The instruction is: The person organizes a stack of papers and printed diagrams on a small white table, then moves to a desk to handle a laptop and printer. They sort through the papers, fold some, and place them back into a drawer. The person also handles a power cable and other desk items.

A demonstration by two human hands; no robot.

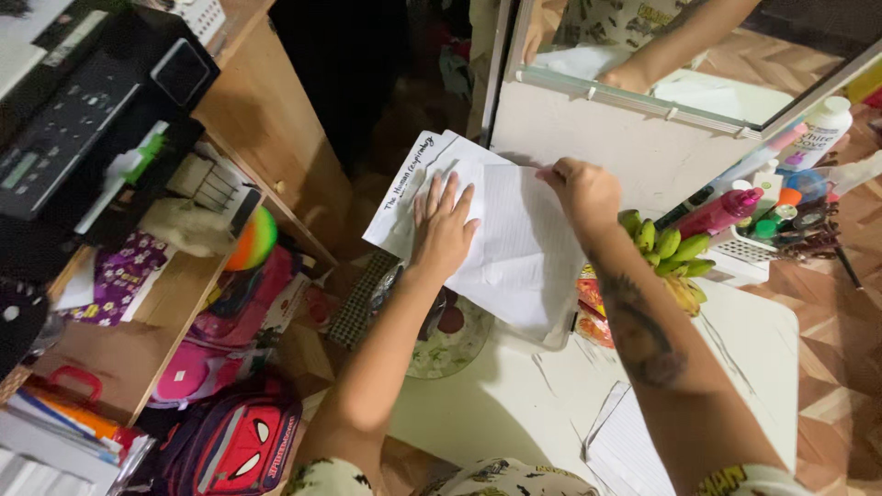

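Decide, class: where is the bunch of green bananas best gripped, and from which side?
Grip the bunch of green bananas at the end where the fruits join, probably coming from above: a white basket crowds its right, and the right hand its left.

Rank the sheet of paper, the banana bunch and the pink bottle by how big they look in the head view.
1. sheet of paper
2. banana bunch
3. pink bottle, though it looks close to the bananas in size.
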